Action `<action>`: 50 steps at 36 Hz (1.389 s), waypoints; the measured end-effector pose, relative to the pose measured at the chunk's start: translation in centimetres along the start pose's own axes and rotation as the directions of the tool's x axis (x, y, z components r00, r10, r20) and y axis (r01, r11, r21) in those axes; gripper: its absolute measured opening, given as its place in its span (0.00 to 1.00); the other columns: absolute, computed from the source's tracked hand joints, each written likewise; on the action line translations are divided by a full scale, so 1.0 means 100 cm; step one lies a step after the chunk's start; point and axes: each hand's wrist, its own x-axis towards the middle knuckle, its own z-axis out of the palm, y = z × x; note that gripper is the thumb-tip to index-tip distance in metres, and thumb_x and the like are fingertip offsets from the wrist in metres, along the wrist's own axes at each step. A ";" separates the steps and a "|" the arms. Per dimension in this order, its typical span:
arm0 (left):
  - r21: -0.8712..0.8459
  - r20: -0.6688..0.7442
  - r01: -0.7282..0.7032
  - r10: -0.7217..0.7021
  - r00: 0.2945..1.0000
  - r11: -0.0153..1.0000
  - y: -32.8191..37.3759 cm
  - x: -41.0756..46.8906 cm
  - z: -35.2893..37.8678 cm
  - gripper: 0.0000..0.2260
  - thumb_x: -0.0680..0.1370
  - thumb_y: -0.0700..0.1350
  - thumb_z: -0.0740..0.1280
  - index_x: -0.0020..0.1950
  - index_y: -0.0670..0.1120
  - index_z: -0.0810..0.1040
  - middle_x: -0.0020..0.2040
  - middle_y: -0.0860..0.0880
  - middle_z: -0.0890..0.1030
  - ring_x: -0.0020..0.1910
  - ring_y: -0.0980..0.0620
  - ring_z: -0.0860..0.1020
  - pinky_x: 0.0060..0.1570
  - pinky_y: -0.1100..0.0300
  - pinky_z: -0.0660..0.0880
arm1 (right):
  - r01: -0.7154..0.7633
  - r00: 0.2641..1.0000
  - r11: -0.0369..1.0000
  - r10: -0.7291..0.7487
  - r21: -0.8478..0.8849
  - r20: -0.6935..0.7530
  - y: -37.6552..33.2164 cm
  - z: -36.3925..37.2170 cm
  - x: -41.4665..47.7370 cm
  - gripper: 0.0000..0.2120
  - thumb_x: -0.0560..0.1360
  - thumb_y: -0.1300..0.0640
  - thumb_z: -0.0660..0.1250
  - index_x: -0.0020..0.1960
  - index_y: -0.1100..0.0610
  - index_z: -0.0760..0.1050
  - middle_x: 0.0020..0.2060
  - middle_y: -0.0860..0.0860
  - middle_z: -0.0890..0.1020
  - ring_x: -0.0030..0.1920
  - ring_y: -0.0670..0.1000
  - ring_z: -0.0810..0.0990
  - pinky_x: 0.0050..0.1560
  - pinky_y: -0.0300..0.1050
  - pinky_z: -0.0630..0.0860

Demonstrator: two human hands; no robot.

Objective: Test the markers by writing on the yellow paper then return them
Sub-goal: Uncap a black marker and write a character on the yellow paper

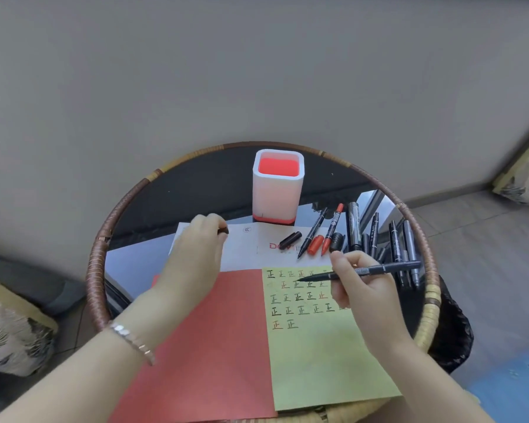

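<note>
The yellow paper (327,355) lies at the front right of the round table, with several rows of written characters on its upper part. My right hand (361,288) grips a black marker (376,270), uncapped, its tip pointing left over the second row of characters. My left hand (196,248) rests on the white sheet (251,248) behind the papers, fingers closed on a small dark cap (223,230). Several more markers (376,236), black and red, lie in a loose heap at the right. The white pen holder (278,186) with a red inside stands at the back.
A red paper (208,346) lies left of the yellow one. Loose caps, one black (290,239) and one red (315,244), sit on the white sheet. The table has a raised woven rim (97,270). A black bin bag (452,331) hangs at the right.
</note>
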 end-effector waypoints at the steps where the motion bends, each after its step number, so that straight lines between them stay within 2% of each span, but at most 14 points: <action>1: 0.046 -0.015 -0.018 0.019 1.000 0.999 -0.008 0.005 0.005 0.06 0.79 0.38 0.59 0.51 0.42 0.76 0.46 0.47 0.73 0.45 0.45 0.72 0.45 0.57 0.65 | -0.011 1.000 1.000 0.011 0.002 -0.010 0.002 0.000 -0.001 0.15 0.76 0.58 0.63 0.32 0.59 0.68 0.18 0.48 0.71 0.21 0.44 0.67 0.25 0.31 0.67; 6: 0.217 0.006 -0.152 0.155 0.988 0.964 -0.022 0.013 0.018 0.05 0.71 0.33 0.69 0.44 0.40 0.82 0.43 0.41 0.78 0.41 0.40 0.74 0.44 0.53 0.62 | -0.042 0.999 0.999 0.042 0.001 -0.031 0.005 0.002 -0.005 0.14 0.76 0.57 0.63 0.33 0.60 0.69 0.18 0.47 0.70 0.21 0.44 0.66 0.26 0.28 0.67; 10: 0.233 0.053 -0.124 0.115 0.992 0.964 -0.017 0.009 0.015 0.11 0.73 0.35 0.68 0.54 0.40 0.80 0.47 0.38 0.77 0.45 0.39 0.72 0.46 0.50 0.66 | -0.053 0.999 0.999 0.053 0.006 -0.007 0.005 0.001 -0.006 0.08 0.76 0.58 0.62 0.41 0.60 0.76 0.18 0.48 0.71 0.21 0.43 0.67 0.26 0.29 0.68; 13: 0.209 0.020 -0.208 0.208 0.978 0.956 -0.007 -0.006 0.016 0.14 0.70 0.36 0.70 0.56 0.38 0.79 0.46 0.37 0.78 0.41 0.36 0.77 0.43 0.46 0.73 | -0.055 0.999 0.998 0.054 0.015 0.002 0.007 -0.002 -0.006 0.08 0.76 0.59 0.61 0.43 0.58 0.78 0.19 0.48 0.72 0.22 0.42 0.69 0.26 0.30 0.68; 17: 0.064 0.087 -0.339 0.333 0.939 0.939 0.015 -0.054 0.016 0.16 0.74 0.47 0.58 0.57 0.43 0.78 0.55 0.41 0.78 0.52 0.42 0.76 0.54 0.49 0.71 | -0.094 0.996 0.994 0.093 0.055 0.009 0.014 -0.004 -0.006 0.10 0.78 0.59 0.59 0.45 0.57 0.79 0.25 0.52 0.80 0.27 0.46 0.77 0.28 0.34 0.72; 22: -0.006 0.255 -0.385 0.374 0.892 0.923 0.023 -0.093 0.029 0.18 0.73 0.54 0.58 0.59 0.50 0.76 0.63 0.44 0.75 0.64 0.51 0.65 0.66 0.50 0.60 | -0.115 0.993 0.991 0.112 0.064 0.045 0.016 -0.006 -0.010 0.11 0.78 0.61 0.57 0.46 0.58 0.79 0.35 0.54 0.84 0.36 0.50 0.83 0.34 0.37 0.78; 25: -0.049 0.355 -0.431 0.419 0.836 0.901 0.021 -0.098 0.034 0.18 0.74 0.55 0.59 0.62 0.54 0.73 0.68 0.45 0.70 0.69 0.51 0.63 0.70 0.54 0.53 | -0.091 0.995 0.996 0.092 -0.007 0.025 0.017 -0.006 -0.012 0.09 0.77 0.60 0.61 0.42 0.57 0.79 0.35 0.54 0.82 0.35 0.48 0.82 0.34 0.37 0.78; 29: -0.017 0.410 -0.505 0.467 0.784 0.863 0.020 -0.097 0.037 0.16 0.75 0.55 0.57 0.61 0.56 0.73 0.70 0.44 0.69 0.70 0.48 0.66 0.68 0.51 0.54 | -0.072 0.997 0.994 0.071 -0.083 -0.019 0.022 -0.001 -0.015 0.11 0.75 0.56 0.64 0.36 0.58 0.78 0.24 0.49 0.79 0.26 0.45 0.77 0.29 0.34 0.75; 35: 0.000 0.436 -0.498 0.448 0.781 0.867 0.020 -0.096 0.039 0.16 0.76 0.55 0.55 0.61 0.57 0.74 0.68 0.42 0.70 0.69 0.46 0.67 0.67 0.50 0.54 | -0.068 0.993 0.990 0.055 -0.127 -0.100 0.032 0.010 -0.016 0.17 0.73 0.53 0.67 0.30 0.60 0.71 0.19 0.50 0.75 0.19 0.46 0.72 0.24 0.33 0.70; 40: -0.001 0.438 -0.494 0.444 0.782 0.869 0.020 -0.096 0.039 0.17 0.76 0.55 0.55 0.61 0.56 0.75 0.69 0.42 0.70 0.69 0.46 0.66 0.67 0.50 0.54 | 0.027 0.986 0.968 -0.066 -0.249 -0.150 0.042 0.015 -0.016 0.21 0.71 0.52 0.70 0.25 0.57 0.66 0.15 0.50 0.72 0.18 0.46 0.70 0.29 0.36 0.69; 43: -0.001 0.440 -0.487 0.438 0.784 0.873 0.020 -0.096 0.039 0.17 0.76 0.56 0.55 0.61 0.57 0.75 0.69 0.42 0.69 0.70 0.47 0.66 0.68 0.51 0.53 | 0.072 0.977 0.938 -0.135 -0.339 -0.166 0.047 0.016 -0.016 0.21 0.71 0.54 0.71 0.24 0.60 0.67 0.15 0.48 0.71 0.20 0.44 0.70 0.31 0.34 0.68; 45: -0.007 0.443 -0.481 0.433 0.785 0.877 0.020 -0.096 0.040 0.17 0.76 0.56 0.55 0.61 0.57 0.76 0.69 0.42 0.69 0.69 0.46 0.66 0.68 0.51 0.53 | 0.089 0.971 0.914 -0.168 -0.395 -0.169 0.048 0.016 -0.016 0.20 0.71 0.57 0.70 0.24 0.62 0.67 0.15 0.49 0.71 0.20 0.46 0.70 0.33 0.37 0.69; 47: -0.016 0.446 -0.471 0.428 0.786 0.882 0.020 -0.096 0.040 0.17 0.76 0.56 0.55 0.61 0.57 0.76 0.69 0.42 0.69 0.70 0.46 0.66 0.68 0.50 0.53 | 0.103 0.968 0.901 -0.188 -0.421 -0.166 0.050 0.017 -0.016 0.19 0.70 0.59 0.69 0.24 0.64 0.68 0.17 0.54 0.73 0.23 0.52 0.72 0.35 0.43 0.71; 50: -0.026 0.438 -0.465 0.428 0.791 0.885 0.020 -0.097 0.040 0.17 0.75 0.55 0.55 0.60 0.57 0.76 0.69 0.41 0.70 0.69 0.46 0.66 0.67 0.50 0.53 | 0.106 0.965 0.893 -0.199 -0.437 -0.172 0.051 0.017 -0.016 0.17 0.68 0.56 0.66 0.25 0.64 0.68 0.20 0.61 0.74 0.26 0.60 0.73 0.36 0.48 0.71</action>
